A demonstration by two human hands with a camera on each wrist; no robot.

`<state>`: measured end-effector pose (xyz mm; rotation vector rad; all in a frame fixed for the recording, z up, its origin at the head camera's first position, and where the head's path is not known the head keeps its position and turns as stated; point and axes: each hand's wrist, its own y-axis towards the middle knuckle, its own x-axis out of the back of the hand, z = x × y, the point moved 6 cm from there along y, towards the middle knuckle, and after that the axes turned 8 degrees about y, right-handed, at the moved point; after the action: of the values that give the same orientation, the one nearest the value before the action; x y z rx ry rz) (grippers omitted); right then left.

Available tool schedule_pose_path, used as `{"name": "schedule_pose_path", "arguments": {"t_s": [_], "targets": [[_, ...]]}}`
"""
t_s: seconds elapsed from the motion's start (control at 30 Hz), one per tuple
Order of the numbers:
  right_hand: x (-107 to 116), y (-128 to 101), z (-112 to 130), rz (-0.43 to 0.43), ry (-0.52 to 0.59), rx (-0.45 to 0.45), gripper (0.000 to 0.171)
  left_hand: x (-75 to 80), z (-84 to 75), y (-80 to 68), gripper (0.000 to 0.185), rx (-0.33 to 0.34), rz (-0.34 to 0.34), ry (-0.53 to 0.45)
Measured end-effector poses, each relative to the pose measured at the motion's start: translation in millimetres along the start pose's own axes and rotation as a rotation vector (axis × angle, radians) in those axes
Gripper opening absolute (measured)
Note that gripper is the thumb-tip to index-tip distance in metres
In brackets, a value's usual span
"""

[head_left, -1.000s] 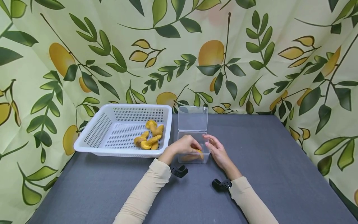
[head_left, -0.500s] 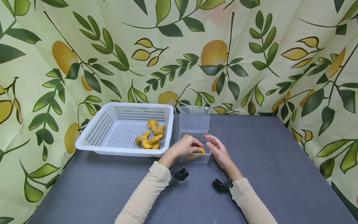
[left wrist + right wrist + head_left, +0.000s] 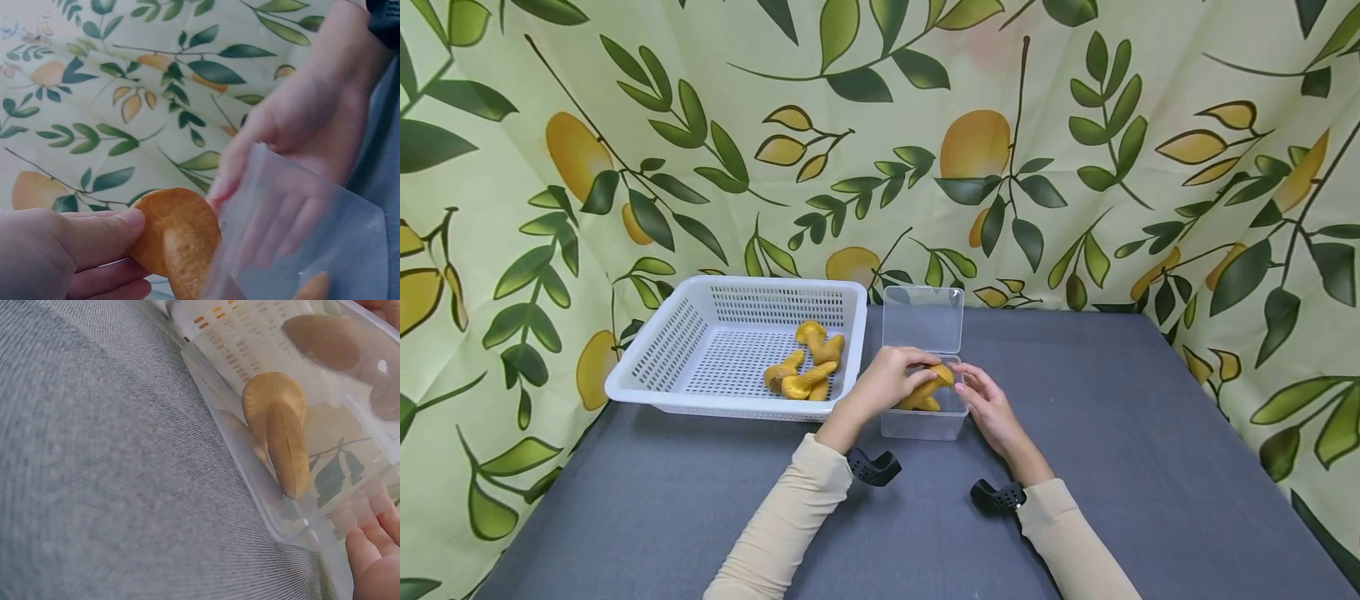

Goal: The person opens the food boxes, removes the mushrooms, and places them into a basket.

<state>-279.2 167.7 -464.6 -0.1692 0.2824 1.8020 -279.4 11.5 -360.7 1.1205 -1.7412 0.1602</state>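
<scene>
Yellow-orange toy mushroom [image 3: 934,380]: the left hand [image 3: 891,383] is pinching it just above the small clear plastic box [image 3: 925,421] on the grey desk [image 3: 1097,433]. The right hand [image 3: 988,404], fingers relaxed, is steadying the box. It looks like the packing step; lowering it in comes next.

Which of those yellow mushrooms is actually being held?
The mushroom over the clear box, pinched by the left hand. The others lie loose in the white basket.

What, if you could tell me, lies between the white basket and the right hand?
In the head view, the clear box and the left hand, gripping a mushroom, lie between the white basket and right hand.
</scene>
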Motion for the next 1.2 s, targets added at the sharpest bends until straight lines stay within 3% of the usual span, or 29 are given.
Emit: {"name": "schedule_pose_path", "arguments": {"t_s": [0.37,0.67,1.2], "targets": [[1,0,-3,-0.016,0.005,-0.02,0.027,26.8,-5.0,-4.6,0.023,0.037,-0.105,-0.042],[3,0,-2,0.011,-0.022,-0.009,0.042,47.6,-1.8,-12.9,0.024,0.076,-0.179,-0.039],[2,1,-1,0.03,0.0,0.003,0.033,91.3,22.2,-38.3,0.021,0.164,-0.317,-0.034]]}}
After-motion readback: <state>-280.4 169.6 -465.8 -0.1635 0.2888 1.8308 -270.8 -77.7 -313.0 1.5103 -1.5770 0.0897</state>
